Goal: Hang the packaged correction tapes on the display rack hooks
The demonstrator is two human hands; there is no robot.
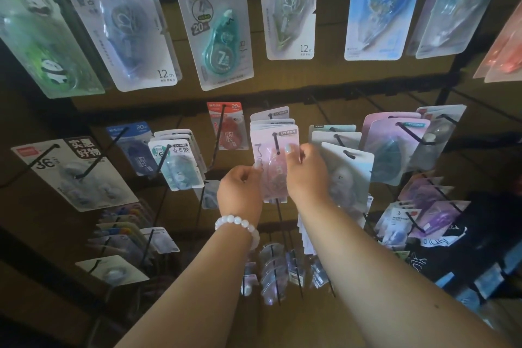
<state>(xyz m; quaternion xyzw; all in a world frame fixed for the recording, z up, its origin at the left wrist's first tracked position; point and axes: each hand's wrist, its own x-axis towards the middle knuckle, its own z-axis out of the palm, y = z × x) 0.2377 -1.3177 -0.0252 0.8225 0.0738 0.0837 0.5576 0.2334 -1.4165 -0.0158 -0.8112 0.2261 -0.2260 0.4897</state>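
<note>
Two hands seat a pink pack on its hook.
Left hand (pixel 240 189) and right hand (pixel 306 171) pinch the pink correction tape pack (pixel 272 158); keep its slot square on the hook (pixel 276 144) while sliding back.

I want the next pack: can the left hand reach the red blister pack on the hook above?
Probably not yet: the left hand grips the pink blister pack. The red blister pack hangs unobstructed.

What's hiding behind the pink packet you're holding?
Behind the pink packet, more packets of the same kind hang on the same hook; only their top edges show. Their lower parts are covered by the front packet and both hands, left and right.
</note>
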